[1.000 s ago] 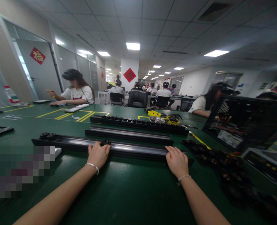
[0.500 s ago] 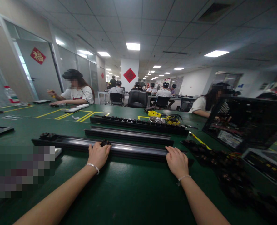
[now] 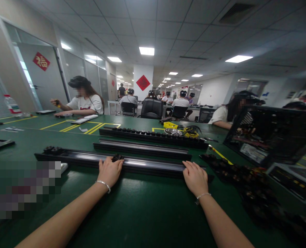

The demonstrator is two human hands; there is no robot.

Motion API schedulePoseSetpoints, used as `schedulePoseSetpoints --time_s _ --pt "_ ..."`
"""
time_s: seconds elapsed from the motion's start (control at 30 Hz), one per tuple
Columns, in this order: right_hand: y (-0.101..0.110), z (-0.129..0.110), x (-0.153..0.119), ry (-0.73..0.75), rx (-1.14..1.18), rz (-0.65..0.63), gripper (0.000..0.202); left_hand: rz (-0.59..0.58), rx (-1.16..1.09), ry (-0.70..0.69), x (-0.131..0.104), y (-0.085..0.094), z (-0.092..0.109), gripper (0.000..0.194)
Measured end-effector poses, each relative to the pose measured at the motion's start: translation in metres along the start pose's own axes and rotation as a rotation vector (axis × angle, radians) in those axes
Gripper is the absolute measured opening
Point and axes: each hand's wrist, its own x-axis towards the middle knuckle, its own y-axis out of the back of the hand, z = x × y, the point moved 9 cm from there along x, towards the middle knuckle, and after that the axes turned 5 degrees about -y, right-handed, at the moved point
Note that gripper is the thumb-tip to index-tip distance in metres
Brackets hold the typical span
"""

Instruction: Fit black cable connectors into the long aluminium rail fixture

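There are two bare hands, one left hand (image 3: 110,171) and one right hand (image 3: 195,177), and two pale beaded bracelets (image 3: 104,183), one per wrist. Three long, straight black rails (image 3: 153,163) lie on one green-topped table (image 3: 142,217). One small black part (image 3: 117,157) is by the left hand; the cluster of dark parts (image 3: 52,150) and the tangled black heap (image 3: 256,196) are too dark to count. There are two yellow plastic trays (image 3: 170,125), one round silver metal dish (image 3: 173,132), one clear red-capped bottle (image 3: 12,106) and three red diamond-shaped signs (image 3: 142,82).
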Motion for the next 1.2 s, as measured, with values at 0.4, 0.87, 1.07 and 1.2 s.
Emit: schedulePoseSetpoints --time_s 0.4,0.87,1.07,1.2 --pt "0.002 -0.001 -0.001 0.004 -0.003 0.006 0.047 -0.005 0.0 0.001 -0.002 0.003 0.003 0.037" --pt "0.002 -0.001 -0.001 -0.004 0.002 -0.012 0.047 -0.017 0.003 -0.017 -0.002 -0.002 0.008 0.036" --pt "0.0 -0.001 0.0 -0.003 -0.001 -0.014 0.048 -0.003 -0.018 -0.033 -0.003 -0.002 0.01 0.037" --pt "0.001 -0.001 0.0 -0.004 0.001 -0.016 0.048 0.004 -0.035 -0.046 -0.004 -0.002 0.013 0.037"
